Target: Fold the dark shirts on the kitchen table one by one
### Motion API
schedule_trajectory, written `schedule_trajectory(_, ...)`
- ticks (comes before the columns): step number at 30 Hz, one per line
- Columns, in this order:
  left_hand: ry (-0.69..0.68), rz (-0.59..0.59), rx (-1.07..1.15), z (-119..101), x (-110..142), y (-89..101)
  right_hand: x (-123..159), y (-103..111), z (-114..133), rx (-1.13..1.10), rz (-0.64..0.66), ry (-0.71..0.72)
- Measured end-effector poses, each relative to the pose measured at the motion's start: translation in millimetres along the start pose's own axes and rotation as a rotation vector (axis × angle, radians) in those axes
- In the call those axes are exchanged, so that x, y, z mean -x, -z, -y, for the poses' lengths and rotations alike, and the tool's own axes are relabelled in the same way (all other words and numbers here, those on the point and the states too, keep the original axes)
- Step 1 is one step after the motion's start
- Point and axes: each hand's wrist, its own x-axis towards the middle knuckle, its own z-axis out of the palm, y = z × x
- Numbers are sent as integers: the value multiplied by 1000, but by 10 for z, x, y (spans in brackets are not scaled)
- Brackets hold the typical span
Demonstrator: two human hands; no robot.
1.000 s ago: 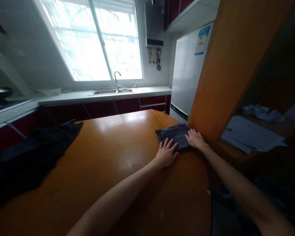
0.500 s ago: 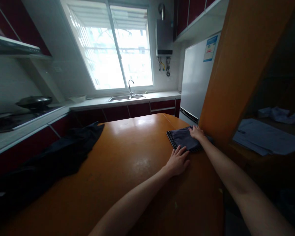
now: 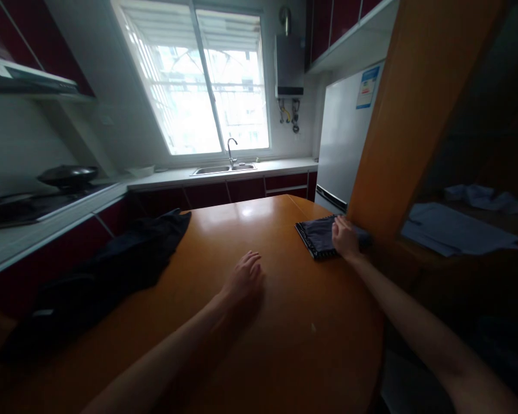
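Note:
A dark grey folded cloth (image 3: 318, 231) with a black-and-white patterned border lies at the right side of the wooden table (image 3: 280, 299). My right hand (image 3: 345, 237) rests on top of it, fingers laid forward and not gripping. My left hand (image 3: 244, 277) hovers over the middle of the table, apart from the cloth, with its fingers loosely stretched and nothing in them. Spread across the table's left edge is a crumpled dark garment (image 3: 112, 270) with a small white label.
An orange wooden post (image 3: 384, 144) rises just beyond the cloth, beside the fridge (image 3: 345, 132). White papers (image 3: 457, 227) lie on a surface at the right. Behind the table run the counter with a sink (image 3: 218, 169) and a stove with a wok (image 3: 69, 174).
My left hand has left the near edge of the folded cloth and moved left over the table. My right hand has slid slightly nearer on the cloth. The view has shifted a little.

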Motion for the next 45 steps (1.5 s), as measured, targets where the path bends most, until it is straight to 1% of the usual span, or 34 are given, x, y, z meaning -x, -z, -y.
schedule_trajectory(2,61,26,-54,83,176,109,214,-220,532,-61,66,120)
schedule_trajectory(4,113,68,-111,114,333,186,489,-449,1078,-183,183,242)
schedule_trajectory(6,150,108,-164,114,468,243,770,-636,1554,-261,284,282)
schedule_trajectory(8,174,133,-206,97,582,289,1013,-760,1905,-309,371,316)
schedule_trajectory(9,186,142,-221,85,633,307,1115,-800,2028,-324,406,323)
schedule_trajectory(11,207,161,-239,62,720,328,1282,-851,2177,-332,461,316)
schedule_trajectory(14,205,184,-236,34,805,312,1460,-898,2213,-289,521,313)
schedule_trajectory(16,189,193,-234,25,833,277,1540,-931,2163,-222,548,359)
schedule_trajectory(20,138,220,-258,5,876,225,1635,-994,2039,-69,545,456)
schedule_trajectory(23,116,219,-268,-16,915,228,1657,-1028,1992,-25,536,512)
schedule_trajectory(34,97,212,-258,3,936,223,1614,-1184,1828,-68,527,577)
schedule_trajectory(39,102,221,-266,8,933,214,1612,-1174,1835,-81,521,566)
schedule_trajectory(45,105,225,-272,-9,929,217,1599,-1154,1849,-72,548,557)
